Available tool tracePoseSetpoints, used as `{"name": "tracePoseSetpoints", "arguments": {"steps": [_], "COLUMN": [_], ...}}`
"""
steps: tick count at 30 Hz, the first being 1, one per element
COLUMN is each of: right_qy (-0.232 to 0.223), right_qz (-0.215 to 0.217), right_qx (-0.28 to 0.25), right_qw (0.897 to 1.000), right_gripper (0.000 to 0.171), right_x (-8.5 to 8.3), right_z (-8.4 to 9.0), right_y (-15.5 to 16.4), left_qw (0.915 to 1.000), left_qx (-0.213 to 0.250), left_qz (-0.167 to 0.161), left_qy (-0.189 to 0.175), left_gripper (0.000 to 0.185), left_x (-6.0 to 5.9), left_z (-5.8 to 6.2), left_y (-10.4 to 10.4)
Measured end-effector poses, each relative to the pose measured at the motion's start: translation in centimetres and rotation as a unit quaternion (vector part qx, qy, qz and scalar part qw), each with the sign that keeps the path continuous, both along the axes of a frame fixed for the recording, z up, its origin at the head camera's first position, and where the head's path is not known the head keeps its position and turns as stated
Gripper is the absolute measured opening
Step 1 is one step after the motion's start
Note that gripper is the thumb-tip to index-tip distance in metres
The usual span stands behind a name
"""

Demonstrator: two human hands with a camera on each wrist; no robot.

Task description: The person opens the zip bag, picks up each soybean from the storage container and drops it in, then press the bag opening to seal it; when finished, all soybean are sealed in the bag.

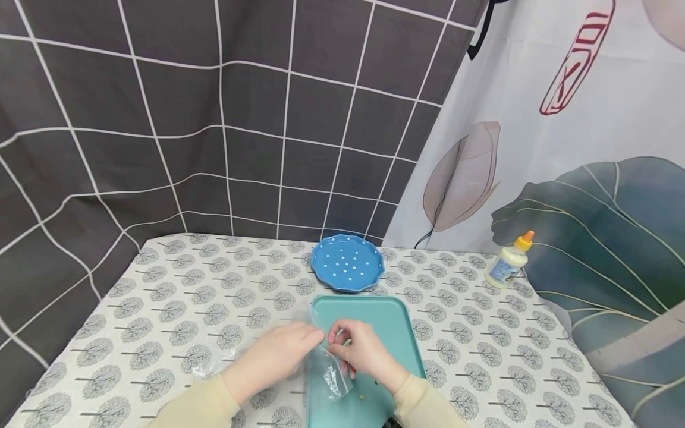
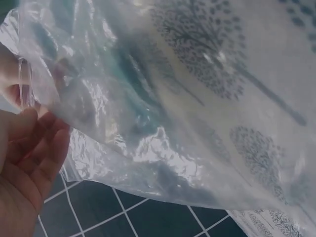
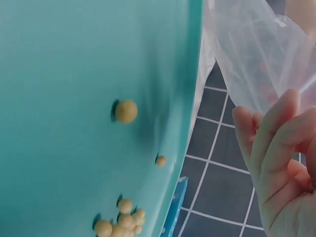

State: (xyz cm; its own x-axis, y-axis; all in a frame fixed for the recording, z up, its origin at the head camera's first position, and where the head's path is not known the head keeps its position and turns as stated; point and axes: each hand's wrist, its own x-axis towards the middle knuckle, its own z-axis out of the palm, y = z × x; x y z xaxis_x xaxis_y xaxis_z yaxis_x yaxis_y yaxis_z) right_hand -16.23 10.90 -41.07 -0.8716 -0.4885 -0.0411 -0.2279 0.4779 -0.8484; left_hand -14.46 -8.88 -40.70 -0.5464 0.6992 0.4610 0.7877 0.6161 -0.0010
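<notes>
A clear plastic bag (image 1: 336,380) hangs between my hands over the left edge of a teal tray (image 1: 385,321). My left hand (image 1: 289,351) pinches the bag's edge, thumb against the fingers, as the left wrist view shows. The bag (image 2: 143,133) spreads wide and wrinkled there, with the patterned cloth visible through it. Opposite, my right hand (image 1: 361,348) pinches the bag near its top, fingers curled. In the right wrist view the bag (image 3: 266,54) rises beyond the fingertips. Small round yellowish beans lie loose on the tray, one bean (image 3: 126,111) apart from a cluster (image 3: 123,224).
Behind the tray sits a blue scalloped plate (image 1: 348,264) with white dots. A glue bottle (image 1: 509,261) with an orange cap stands at the back right. The table wears a tree-print cloth (image 1: 214,297). A dark grid curtain (image 1: 241,119) hangs behind.
</notes>
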Motion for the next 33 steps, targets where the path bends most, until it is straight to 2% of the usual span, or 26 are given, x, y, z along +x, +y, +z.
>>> {"name": "tracePoseSetpoints", "arguments": {"steps": [3, 10, 18, 23, 26, 33], "right_qy": [0.007, 0.057, 0.056, 0.059, 0.056, 0.032], "right_qz": [-0.010, -0.022, -0.050, -0.046, -0.035, -0.025], "right_qx": [0.006, 0.039, 0.058, 0.068, 0.064, 0.057], "right_qw": [1.000, 0.997, 0.996, 0.995, 0.996, 0.998], "right_gripper": [0.006, 0.014, 0.016, 0.019, 0.029, 0.039], "right_x": [-0.1, -0.3, -0.1, -0.2, -0.2, -0.2], "right_z": [0.1, 0.1, 0.0, -0.2, -0.4, -0.4], "right_y": [0.4, 1.1, 1.4, 1.5, 1.5, 1.5], "left_qw": [0.9999, 0.9987, 0.9998, 0.9994, 0.9995, 0.9977], "left_qx": [-0.006, -0.024, -0.001, 0.000, -0.014, -0.044], "left_qz": [0.006, 0.024, -0.015, -0.027, -0.025, -0.021], "left_qy": [-0.007, -0.037, 0.011, 0.021, 0.012, -0.047], "left_gripper": [0.023, 0.016, 0.008, 0.001, 0.005, 0.038], "left_x": [0.1, 0.5, 1.2, 1.9, 2.3, 3.1], "left_z": [0.0, 0.3, 0.5, 0.7, 0.9, 1.3], "left_y": [0.1, 0.2, 0.3, 0.4, 0.4, 0.3]}}
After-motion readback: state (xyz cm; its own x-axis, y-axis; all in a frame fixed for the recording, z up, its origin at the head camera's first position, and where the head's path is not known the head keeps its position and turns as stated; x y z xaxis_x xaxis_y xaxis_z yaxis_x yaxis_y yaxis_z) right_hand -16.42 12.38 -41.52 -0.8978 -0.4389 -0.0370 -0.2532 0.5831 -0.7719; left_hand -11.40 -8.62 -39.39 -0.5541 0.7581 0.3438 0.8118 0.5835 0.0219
